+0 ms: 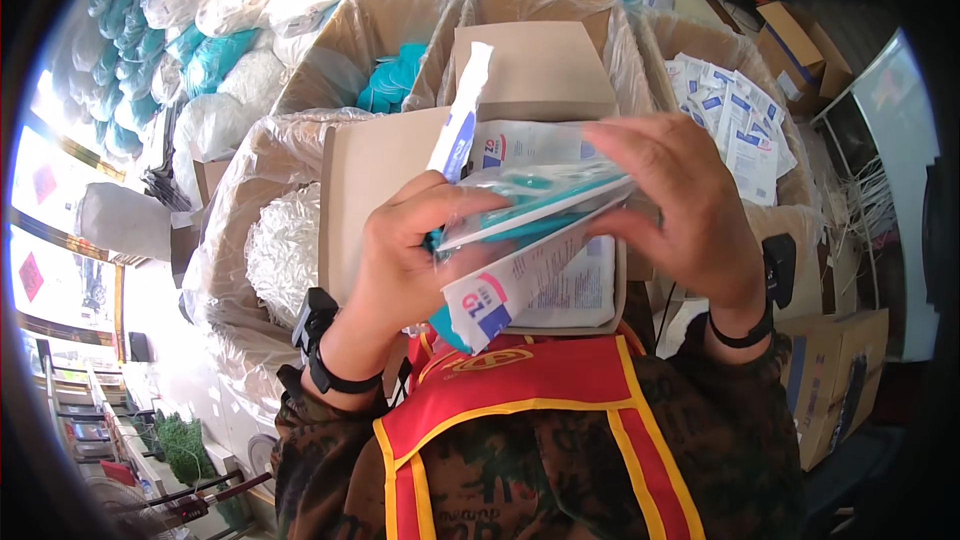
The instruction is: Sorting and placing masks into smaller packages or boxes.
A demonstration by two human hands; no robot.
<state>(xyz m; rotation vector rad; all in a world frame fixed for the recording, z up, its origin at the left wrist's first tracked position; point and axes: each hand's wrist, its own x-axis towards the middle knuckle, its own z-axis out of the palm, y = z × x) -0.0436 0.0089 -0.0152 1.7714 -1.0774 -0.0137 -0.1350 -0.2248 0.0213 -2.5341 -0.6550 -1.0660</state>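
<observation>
My left hand (400,240) is closed around a clear plastic bag (540,190) with flat teal pieces inside. A white printed packet (500,290) with blue and pink marks lies along the bag's underside, in the same grip. Behind my left fingers rises a narrow white-and-blue packet (466,115); whether I hold it too, I cannot tell. At the bag's right end is my right hand (675,200), slightly blurred, fingers apart from the thumb. Below both hands sits an open cardboard box (350,200) containing white printed packets (570,285).
Plastic-lined cartons surround the box. One holds white shredded-looking material (284,250), one teal items (394,80), another small white-and-blue packets (745,125). Filled bags (225,60) pile up at the far left. A closed carton (835,380) stands at my right.
</observation>
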